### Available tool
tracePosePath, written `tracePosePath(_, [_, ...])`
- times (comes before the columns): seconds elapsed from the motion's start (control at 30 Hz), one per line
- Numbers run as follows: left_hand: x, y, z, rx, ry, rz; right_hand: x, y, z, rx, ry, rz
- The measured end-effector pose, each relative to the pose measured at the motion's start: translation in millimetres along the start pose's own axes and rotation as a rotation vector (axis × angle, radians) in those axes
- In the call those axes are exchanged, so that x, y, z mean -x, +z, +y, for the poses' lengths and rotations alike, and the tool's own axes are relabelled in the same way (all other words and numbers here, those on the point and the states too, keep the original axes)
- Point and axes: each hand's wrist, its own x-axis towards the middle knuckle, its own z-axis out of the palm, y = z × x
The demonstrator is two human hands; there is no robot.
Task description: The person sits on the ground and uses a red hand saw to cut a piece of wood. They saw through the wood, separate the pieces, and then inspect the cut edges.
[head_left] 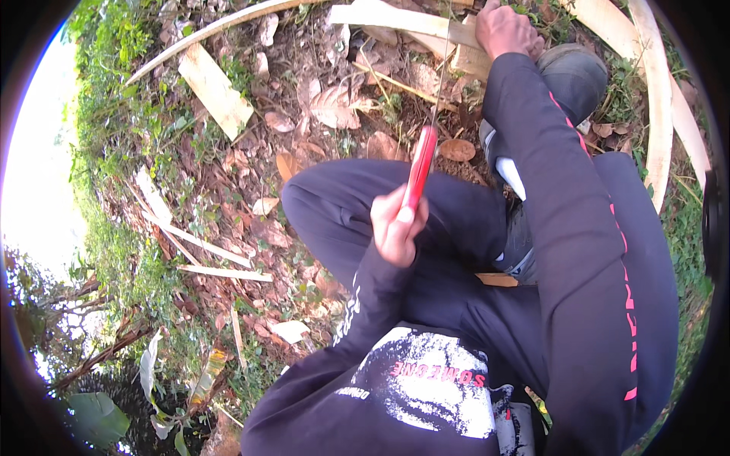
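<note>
Left hand [398, 226] fists a red-handled, thin-bladed saw [420, 169] — right hand [506, 30] presses pale split wood [395, 18].

Red saw handle [420, 169], pale wood strip [395, 18]

The single head camera looks steeply down from close above the person's dark-sleeved arms and knees, towards leaf-covered ground [251, 228] ahead, with a rounded fisheye rim
</note>
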Motion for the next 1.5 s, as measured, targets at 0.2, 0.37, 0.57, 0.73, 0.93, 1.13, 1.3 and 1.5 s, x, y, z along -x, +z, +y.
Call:
tracePosePath(0.2, [-89, 2, -16, -0.264, 0.317, -0.047, -4, 32, 0, -0.037, 0.137, -0.116])
tracePosePath(0.37, [23, -4, 7, -0.011, -0.108, 0.048, -7, 45, 17, 0.212, -0.211, 0.462])
tracePosePath(0.57, [-95, 6, -26, -0.116, 0.091, -0.082, 4, 39, 6, 0.235, -0.178, 0.213])
tracePosePath(0.73, [5, -10, -15, -0.135, -0.05, -0.043, -7, 25, 15, 0.216, -0.062, 0.243])
tracePosePath(0.93, [-134, 23, -23, -0.173, 0.311, -0.089, 3, 30, 9, 0.181, -0.057, 0.158])
tracePosePath(1.13, [-24, 1, -14, 0.027, 0.006, -0.012, -13, 12, 11, 0.118, -0.053, 0.1])
tracePosePath(1.3, [-62, 8, -33, 0.055, 0.18, -0.084, -1, 23, 12, 0.237, -0.093, 0.229])
tracePosePath(1.5, [-31, -1, -28, 0.011, 0.141, -0.036, -7, 20, 8, 0.028, 0.161, 0.172])
